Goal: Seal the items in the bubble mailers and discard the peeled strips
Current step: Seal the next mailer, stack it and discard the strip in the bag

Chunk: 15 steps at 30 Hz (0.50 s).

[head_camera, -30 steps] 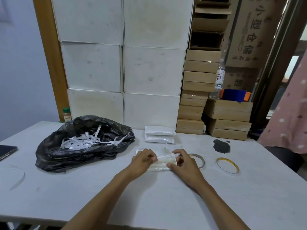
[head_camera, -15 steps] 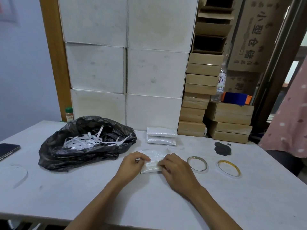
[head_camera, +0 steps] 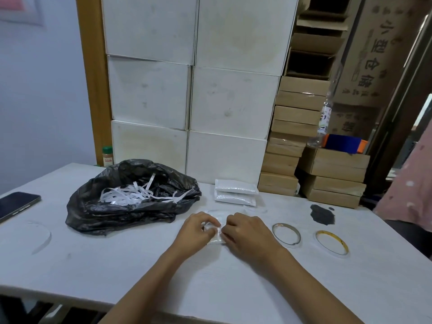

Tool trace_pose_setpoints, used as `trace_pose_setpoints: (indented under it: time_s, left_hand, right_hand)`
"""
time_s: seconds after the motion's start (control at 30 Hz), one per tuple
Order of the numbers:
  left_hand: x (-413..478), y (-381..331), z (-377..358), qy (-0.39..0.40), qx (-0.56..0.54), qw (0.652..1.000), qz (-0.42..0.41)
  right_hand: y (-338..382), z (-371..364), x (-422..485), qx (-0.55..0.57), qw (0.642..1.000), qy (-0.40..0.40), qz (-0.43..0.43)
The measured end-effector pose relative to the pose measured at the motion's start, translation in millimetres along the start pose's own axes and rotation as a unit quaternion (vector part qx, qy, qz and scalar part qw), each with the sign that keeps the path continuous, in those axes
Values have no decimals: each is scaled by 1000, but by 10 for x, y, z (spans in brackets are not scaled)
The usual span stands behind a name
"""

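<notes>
Hands together on table (head_camera: 233, 288): left hand (head_camera: 198, 230) and right hand (head_camera: 245, 232) both pinching bubble mailer (head_camera: 216, 232).

White bubble mailer (head_camera: 216, 230) lies flat mid-table; two more mailers (head_camera: 236, 194) stacked at one o'clock; white peeled strips (head_camera: 131, 195) heaped at ten o'clock.

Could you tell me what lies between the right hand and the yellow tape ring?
Head view: a grey tape ring lies flat on the table there.
</notes>
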<state>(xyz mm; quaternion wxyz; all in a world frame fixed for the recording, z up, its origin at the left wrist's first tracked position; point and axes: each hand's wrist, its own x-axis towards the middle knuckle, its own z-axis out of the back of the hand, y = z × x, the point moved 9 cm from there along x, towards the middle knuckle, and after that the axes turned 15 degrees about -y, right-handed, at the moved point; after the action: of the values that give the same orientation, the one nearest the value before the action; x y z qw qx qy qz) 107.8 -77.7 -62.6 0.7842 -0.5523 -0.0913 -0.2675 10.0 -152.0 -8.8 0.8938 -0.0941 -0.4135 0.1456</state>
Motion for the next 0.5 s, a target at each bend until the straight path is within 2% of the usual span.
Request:
trace_pose_setpoints:
  time_s: [0.17,0.5]
  left_hand:
    - [24,2,-21,-1,6,1000,-7]
    - [19,4,0,-4,-12,1000,8]
  right_hand:
    - [133,-68,15,-47,996,15,77]
    - [245,-223,34,-120,986,68,98]
